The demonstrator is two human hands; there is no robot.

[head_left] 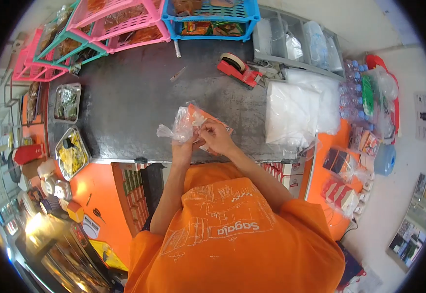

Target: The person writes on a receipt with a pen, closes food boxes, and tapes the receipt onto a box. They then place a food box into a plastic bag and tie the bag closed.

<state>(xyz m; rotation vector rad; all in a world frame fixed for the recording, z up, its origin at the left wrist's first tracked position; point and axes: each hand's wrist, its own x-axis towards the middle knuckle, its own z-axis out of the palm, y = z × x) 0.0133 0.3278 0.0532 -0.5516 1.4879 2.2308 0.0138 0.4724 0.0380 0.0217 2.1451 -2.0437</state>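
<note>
Both hands meet over the near middle of the dark worktop (139,88). A crinkled clear plastic bag (179,124) is bunched at my left hand (188,145), whose fingers are closed on it. My right hand (216,138) pinches at the bag's edge beside an orange and white packet (204,115). The packet lies under and behind the fingers, partly covered by the plastic. Whether it is inside the bag, I cannot tell. The fingertips of both hands are close together and partly hidden.
A red tape dispenser (240,71) stands at the back, near a small pen-like item (177,74). Stacked white plastic bags (291,112) lie right. Foil trays (67,103) sit left. Pink basket shelves (120,29), blue ones (210,22) and a grey divided bin (296,41) line the back.
</note>
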